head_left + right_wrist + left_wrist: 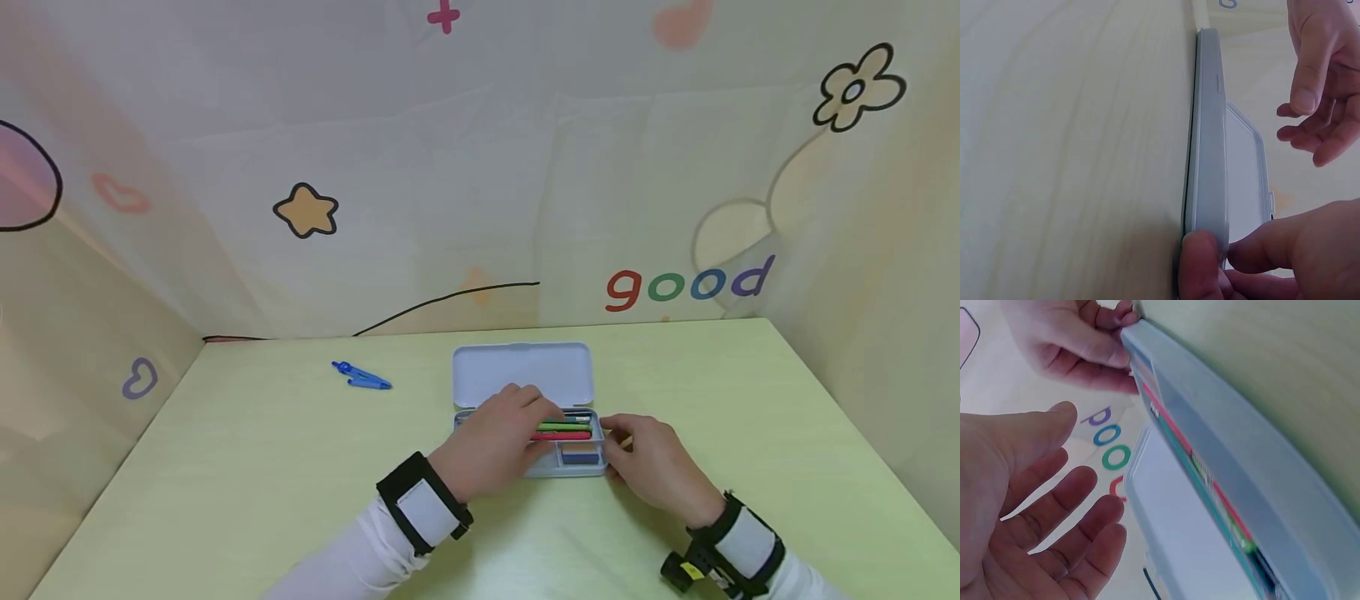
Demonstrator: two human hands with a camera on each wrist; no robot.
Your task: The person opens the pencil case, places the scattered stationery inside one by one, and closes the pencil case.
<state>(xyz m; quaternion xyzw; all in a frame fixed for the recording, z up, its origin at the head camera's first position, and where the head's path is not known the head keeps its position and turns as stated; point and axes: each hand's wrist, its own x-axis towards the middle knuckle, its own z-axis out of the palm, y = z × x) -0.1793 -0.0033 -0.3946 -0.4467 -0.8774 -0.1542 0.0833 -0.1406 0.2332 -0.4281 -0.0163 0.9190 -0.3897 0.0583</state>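
A pale blue pencil case (566, 472) lies on the table with its lid (522, 375) tipped back. Inside its long rear compartment are a red pencil (566, 436), a green pencil (567, 427) and darker ones behind. An eraser with a blue sleeve (580, 458) sits in the front right compartment. My left hand (495, 437) hovers over the case's left half and hides part of it; its fingers are spread and hold nothing in the left wrist view. At the case's right end, my right hand (660, 467) pinches the corner between thumb (1266, 247) and fingers.
Left of the case, towards the back of the table (300, 467), lies a blue drawing compass (365, 377). A printed cloth (450, 192) hangs behind the table and along both sides.
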